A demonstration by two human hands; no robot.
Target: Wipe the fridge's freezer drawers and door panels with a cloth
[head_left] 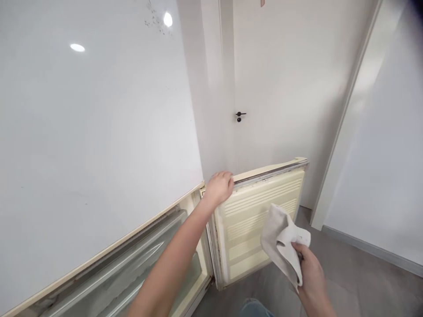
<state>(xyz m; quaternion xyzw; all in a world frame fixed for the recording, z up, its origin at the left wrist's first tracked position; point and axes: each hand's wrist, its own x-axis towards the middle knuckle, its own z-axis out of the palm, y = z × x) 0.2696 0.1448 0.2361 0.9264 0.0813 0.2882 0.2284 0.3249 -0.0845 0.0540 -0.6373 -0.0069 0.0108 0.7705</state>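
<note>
I stand over a low, cream-coloured freezer door that hangs swung open, its ribbed plastic inner lining facing me. Every place below is given relative to that door. My left hand rests on the door's top edge at the hinge-side corner, fingers curled over the rim and closed on it. My right hand hovers in front of the door's lower right part, fingers pinched together around a small, pale grey cleaning cloth, which bunches up and flops loosely above my grip, just in front of the lining but, as far as I can tell, not touching it. I judge the cloth to be light, soft and limp, best held gathered in the palm so a flat fold can press on the ribs. The door looks stiff and fairly heavy, swinging on its hinge, so its top rim seems the steadiest place to hold. Left of the door lies the open freezer compartment with clear, frosted-looking drawer fronts, under a glossy white upper fridge door. Behind the door stands a white room door with a small black lever handle. Below it runs a grey floor.
</note>
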